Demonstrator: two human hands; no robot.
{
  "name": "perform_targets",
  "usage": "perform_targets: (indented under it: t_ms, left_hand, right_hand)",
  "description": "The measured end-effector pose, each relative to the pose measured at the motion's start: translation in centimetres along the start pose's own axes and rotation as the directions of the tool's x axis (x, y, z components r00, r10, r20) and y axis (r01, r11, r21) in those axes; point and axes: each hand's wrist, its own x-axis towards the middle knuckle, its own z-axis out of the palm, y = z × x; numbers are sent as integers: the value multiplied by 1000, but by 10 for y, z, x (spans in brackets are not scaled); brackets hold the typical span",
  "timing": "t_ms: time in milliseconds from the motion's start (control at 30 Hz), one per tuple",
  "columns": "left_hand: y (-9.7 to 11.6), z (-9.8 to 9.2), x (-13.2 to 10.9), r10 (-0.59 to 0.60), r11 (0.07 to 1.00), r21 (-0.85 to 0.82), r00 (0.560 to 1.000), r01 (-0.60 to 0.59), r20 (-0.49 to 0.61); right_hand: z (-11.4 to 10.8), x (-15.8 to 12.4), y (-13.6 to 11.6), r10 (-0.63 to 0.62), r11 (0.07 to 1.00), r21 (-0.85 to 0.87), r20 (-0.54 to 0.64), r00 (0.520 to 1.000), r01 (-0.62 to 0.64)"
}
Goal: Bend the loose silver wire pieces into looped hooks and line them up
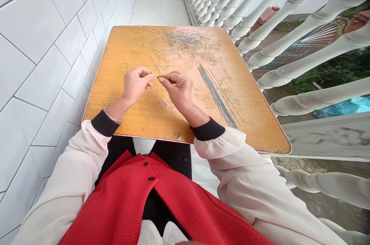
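My left hand (136,84) and my right hand (177,88) meet over the middle of a wooden table (138,121). Both are pinched, fingertips almost touching, on a short thin wire (156,78) held between them. A bundle of long straight wires (215,94) lies on the table just right of my right hand. Farther back sits a tangled heap of thin wire pieces (185,40), with bent loops (153,54) scattered in front of it.
A white tiled wall (43,56) runs close along the table's left edge. A white balustrade (289,25) stands to the right. A white tiled floor (160,7) stretches beyond the table. My red garment (150,206) fills the foreground.
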Motion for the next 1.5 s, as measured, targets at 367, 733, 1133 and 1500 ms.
perform_targets:
  t_ms: [367,733,1133,1500]
  left_hand:
    - [-4,3,3,-11,995,-95,1000,9,-27]
    - [2,-7,-1,16,988,-154,974,19,224]
    - [-17,-1,4,50,988,-151,959,-7,279]
    - [-1,2,-2,-11,981,-183,959,65,283]
  right_hand:
    - [4,6,-6,223,918,302,140,965,-256]
    - [-5,9,-7,282,844,422,173,944,-330]
    - [-4,7,-7,256,851,406,232,938,-333]
    - [0,3,-10,336,785,393,379,862,-479]
